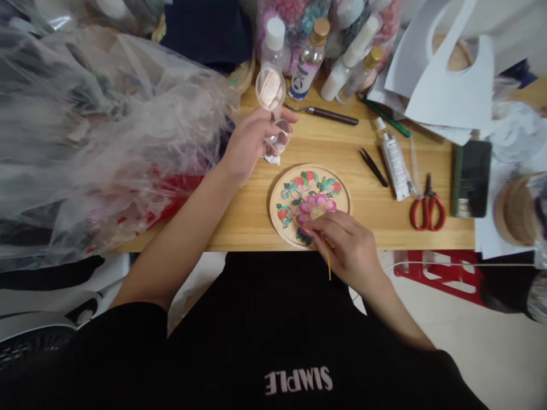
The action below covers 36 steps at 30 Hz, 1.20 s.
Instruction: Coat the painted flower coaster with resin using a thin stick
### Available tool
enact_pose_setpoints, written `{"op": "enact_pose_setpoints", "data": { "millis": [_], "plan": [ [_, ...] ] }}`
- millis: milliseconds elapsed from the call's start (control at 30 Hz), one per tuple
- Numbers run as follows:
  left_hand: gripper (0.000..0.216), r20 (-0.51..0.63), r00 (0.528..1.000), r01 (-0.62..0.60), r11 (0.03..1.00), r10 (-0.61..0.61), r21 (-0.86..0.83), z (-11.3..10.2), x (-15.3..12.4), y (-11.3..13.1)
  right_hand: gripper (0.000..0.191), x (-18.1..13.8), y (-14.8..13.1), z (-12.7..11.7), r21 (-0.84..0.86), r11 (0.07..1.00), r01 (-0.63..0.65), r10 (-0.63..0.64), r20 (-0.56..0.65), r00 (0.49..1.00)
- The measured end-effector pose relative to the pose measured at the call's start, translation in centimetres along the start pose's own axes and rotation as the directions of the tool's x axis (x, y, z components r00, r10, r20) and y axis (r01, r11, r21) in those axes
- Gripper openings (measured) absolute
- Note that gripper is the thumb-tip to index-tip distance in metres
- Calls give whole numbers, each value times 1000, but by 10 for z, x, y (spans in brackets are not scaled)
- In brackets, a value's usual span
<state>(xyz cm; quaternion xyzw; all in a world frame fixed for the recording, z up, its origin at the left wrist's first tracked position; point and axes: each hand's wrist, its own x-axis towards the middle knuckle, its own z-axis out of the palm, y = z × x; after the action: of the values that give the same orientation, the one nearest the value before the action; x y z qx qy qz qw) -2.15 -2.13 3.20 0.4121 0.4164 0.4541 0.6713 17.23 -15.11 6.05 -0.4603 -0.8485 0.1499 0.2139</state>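
A round wooden disc (282,193) painted with pink, red and green flowers lies near the table's front edge. My right hand (348,247) rests on its lower right part, pinching a thin yellow stick (327,263) whose tip meets the pink flower. My left hand (248,145) is raised behind the disc and holds a small clear round container (280,135) with its hinged lid (270,89) flipped up. A bit of white tissue (272,158) shows under that hand.
Black tweezers (374,167), a white glue tube (395,165), red scissors (427,208) and a dark phone (471,178) lie to the right. Several bottles (310,60) and a dark-handled tool (331,115) stand at the back. Crumpled clear plastic (94,142) fills the left side.
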Motion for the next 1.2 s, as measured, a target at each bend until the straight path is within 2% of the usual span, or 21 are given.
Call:
{"op": "enact_pose_setpoints", "data": {
  "millis": [367, 667, 967, 1200],
  "plan": [
    [21, -12, 1000, -17, 999, 16, -32, 2, 1, -2, 4, -7, 1, 6, 4, 998, 55, -55, 11, 998],
    [22, 13, 999, -45, 996, 46, -72, -2, 6, -7, 8, -8, -1, 5, -34, 996, 83, -82, 39, 996],
    [20, 13, 998, -55, 997, 56, -48, 0, 3, -4, 9, -10, -2, 5, -35, 995, 89, -87, 57, 995],
    [21, 15, 999, -43, 998, 44, -53, -1, 4, -6, 7, -14, 3, 3, -64, 997, 51, -51, 9, 999]
  ]
}}
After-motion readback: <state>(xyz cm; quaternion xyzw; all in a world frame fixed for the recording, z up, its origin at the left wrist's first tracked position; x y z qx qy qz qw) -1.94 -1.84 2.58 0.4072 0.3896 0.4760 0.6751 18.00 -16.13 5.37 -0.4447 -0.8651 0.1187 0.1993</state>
